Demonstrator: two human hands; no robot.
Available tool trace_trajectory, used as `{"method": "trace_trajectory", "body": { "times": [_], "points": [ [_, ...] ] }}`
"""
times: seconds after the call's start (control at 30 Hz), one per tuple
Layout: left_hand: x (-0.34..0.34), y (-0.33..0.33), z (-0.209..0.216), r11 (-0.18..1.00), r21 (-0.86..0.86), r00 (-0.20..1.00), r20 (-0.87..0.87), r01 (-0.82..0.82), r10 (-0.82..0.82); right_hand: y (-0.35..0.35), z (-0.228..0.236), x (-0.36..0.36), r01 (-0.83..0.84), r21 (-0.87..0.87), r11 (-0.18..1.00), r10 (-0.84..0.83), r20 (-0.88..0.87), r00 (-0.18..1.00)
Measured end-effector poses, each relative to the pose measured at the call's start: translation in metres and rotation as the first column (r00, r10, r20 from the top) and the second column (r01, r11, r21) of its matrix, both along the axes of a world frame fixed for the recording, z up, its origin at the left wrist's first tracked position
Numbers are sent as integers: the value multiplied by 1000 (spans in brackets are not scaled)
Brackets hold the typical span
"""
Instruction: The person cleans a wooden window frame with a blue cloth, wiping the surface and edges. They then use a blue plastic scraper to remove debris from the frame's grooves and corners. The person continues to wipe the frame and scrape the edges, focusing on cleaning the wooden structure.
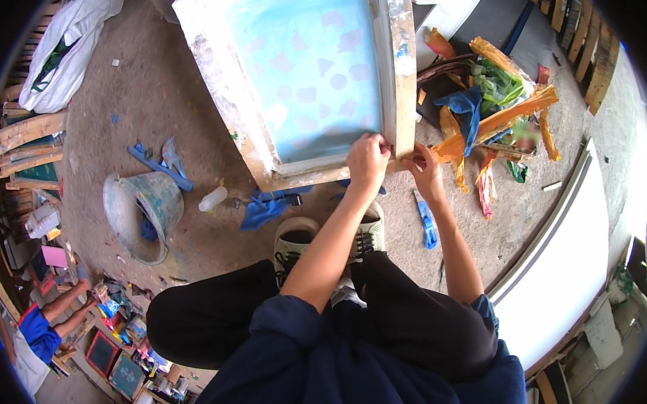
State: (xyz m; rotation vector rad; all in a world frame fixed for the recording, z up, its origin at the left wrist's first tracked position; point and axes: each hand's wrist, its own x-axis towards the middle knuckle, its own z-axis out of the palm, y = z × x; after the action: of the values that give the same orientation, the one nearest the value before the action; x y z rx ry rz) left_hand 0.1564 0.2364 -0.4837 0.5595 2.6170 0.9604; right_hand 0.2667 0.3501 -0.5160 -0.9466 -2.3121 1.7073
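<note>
The floor (142,105) carries everything here. On or over it, the wooden frame (403,60) with its pale blue sheet (308,69) lies ahead of the person; its far end runs out of view. Its right bar points away from the person and leans slightly left, while its near bar runs across, just beyond the shoes (296,233). Whether the near end touches the floor cannot be told.

To the right, well apart from the frame, is a white panel (569,266). Nearer, the scrap pile (504,113) sits right beside the right bar. The bucket (147,207) stands tilted, off to the left.

Both hands meet at the frame's near right corner, so most of the frame lies ahead and left of either grip. The left hand (369,162) is nearer the sheet, fingertips bunched at the inner edge; what they pinch, if anything, is hidden. The right hand (425,172) is at the corner's outer side, fingers curled against the wood; whether they clamp it cannot be told.

The blue knife (426,220) lies just left of the right forearm.
</note>
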Motion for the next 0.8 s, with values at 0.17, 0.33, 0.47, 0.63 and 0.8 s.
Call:
{"method": "trace_trajectory", "body": {
  "times": [0.17,0.33,0.47,0.63,0.8],
  "points": [
    [-8,-9,1,991,19,990,30,134,-135,-3,8,-2,-10,-20,1000,10,-20,1000],
    [-18,-2,9,964,-147,975,73,220,-211,-2,13,-4,-24,-34,999,25,13,1000],
    [-9,4,13,955,-222,979,-7,195,-202,-2,9,-2,-4,32,999,3,9,1000],
    [6,9,0,981,-193,995,-92,29,-48,-2,8,-5,-28,90,996,29,-10,1000],
    [12,8,-4,995,-82,994,-97,-65,57,0,21,-11,-55,6,998,54,64,997]
  ]
}}
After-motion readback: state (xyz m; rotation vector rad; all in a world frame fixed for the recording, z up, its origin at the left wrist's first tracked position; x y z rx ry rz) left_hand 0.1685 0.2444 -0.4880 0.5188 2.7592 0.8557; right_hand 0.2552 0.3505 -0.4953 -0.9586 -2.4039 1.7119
